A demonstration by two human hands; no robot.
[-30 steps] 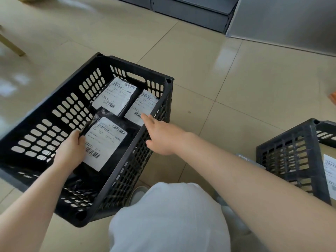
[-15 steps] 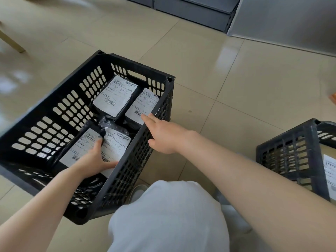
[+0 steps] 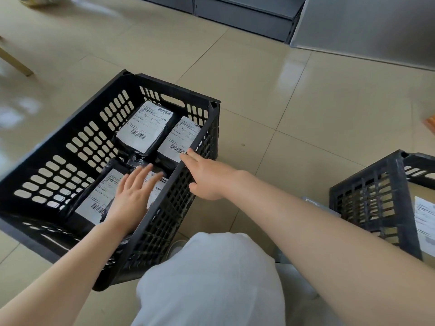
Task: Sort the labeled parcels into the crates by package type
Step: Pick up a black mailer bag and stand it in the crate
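Nearest to me is my knee point(image 3: 211, 278) in pale grey cloth, low in the centre of the view. Just past it, on my left, stands the black crate point(image 3: 58, 147), its slotted walls tilted toward me on the tiled floor point(image 3: 306, 114).

My left hand point(image 3: 134, 191) reaches over the near rim and lies flat inside the crate, fingers straight and slightly spread, pressing on two black parcels. It covers most of the right near parcel point(image 3: 158, 187), whose white label shows only at the fingertips and along the hand's right edge. The left near parcel point(image 3: 101, 194) lies just beside it, label up, barcode toward me.

My right hand point(image 3: 207, 177) rests on the crate's right rim, fingers extended along the top edge and thumb down against the outer wall; I cannot tell whether it truly grips the rim or only steadies it.

Farther in, two more black parcels lie side by side, touching: the far left parcel point(image 3: 146, 125) and the far right parcel point(image 3: 181, 140), both label up.

Off to my right, well apart, sits a second black crate point(image 3: 372, 198) with a labelled brown box point(image 3: 423, 220) inside. Beyond, grey cabinets point(image 3: 247, 12) line the wall.
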